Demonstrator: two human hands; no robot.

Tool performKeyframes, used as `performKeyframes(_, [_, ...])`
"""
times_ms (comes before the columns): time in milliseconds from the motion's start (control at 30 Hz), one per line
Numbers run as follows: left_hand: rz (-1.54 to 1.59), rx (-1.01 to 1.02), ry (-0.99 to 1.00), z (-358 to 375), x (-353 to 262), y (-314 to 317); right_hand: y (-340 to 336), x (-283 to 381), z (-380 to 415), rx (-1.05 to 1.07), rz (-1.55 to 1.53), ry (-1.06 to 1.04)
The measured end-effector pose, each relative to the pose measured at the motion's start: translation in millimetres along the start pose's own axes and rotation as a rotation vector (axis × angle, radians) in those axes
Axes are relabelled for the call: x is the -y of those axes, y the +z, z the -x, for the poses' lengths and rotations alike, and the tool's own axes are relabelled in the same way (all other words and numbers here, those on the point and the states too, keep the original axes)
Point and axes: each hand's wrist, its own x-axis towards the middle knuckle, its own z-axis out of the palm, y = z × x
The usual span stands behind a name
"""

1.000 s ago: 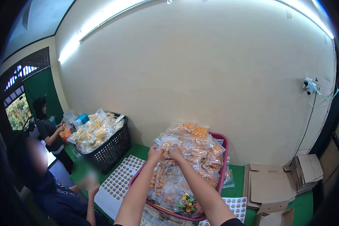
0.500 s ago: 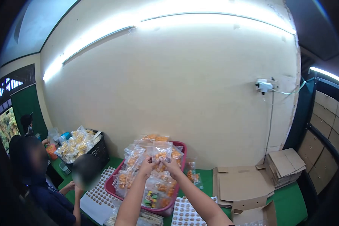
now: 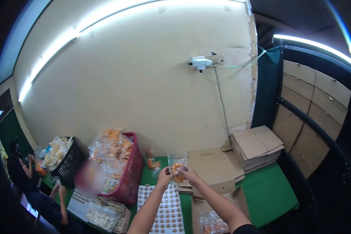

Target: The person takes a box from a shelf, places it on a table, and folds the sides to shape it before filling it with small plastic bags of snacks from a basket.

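Note:
A clear plastic bag of round orange snacks (image 3: 178,158) is held up between my two hands, its top edge upward. My left hand (image 3: 165,178) pinches its left side, and my right hand (image 3: 190,175) closes on its right side. Below the hands, a white sheet of round brown stickers (image 3: 162,212) lies on the green table. An open cardboard box (image 3: 241,201) with similar bags (image 3: 212,223) in it sits below my right forearm. To the left stands a magenta basket (image 3: 133,167) heaped with bagged orange snacks (image 3: 109,146).
Flat cardboard (image 3: 210,163) lies behind my hands, beside a stack of folded cartons (image 3: 257,146). A few orange snack bags (image 3: 153,163) rest by the basket. At left, a co-worker (image 3: 43,202) works near a black crate (image 3: 68,167). Bags of pale snacks (image 3: 101,216) lie at the front.
My view has turned right. Both hands have carried the snack bag from over the magenta basket to the right, in front of the flat cardboard.

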Motion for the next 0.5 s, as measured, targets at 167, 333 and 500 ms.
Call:
performKeyframes(167, [0.086, 0.159, -0.232, 38, 77, 74, -86, -54, 67, -0.149, 0.016, -0.002])
performKeyframes(333, [0.011, 0.262, -0.361, 71, 168, 103, -128, -115, 129, -0.365, 0.089, 0.116])
performKeyframes(500, [0.103, 0.274, -0.474, 111, 203, 135, -152, -144, 188, -0.437, 0.007, 0.199])
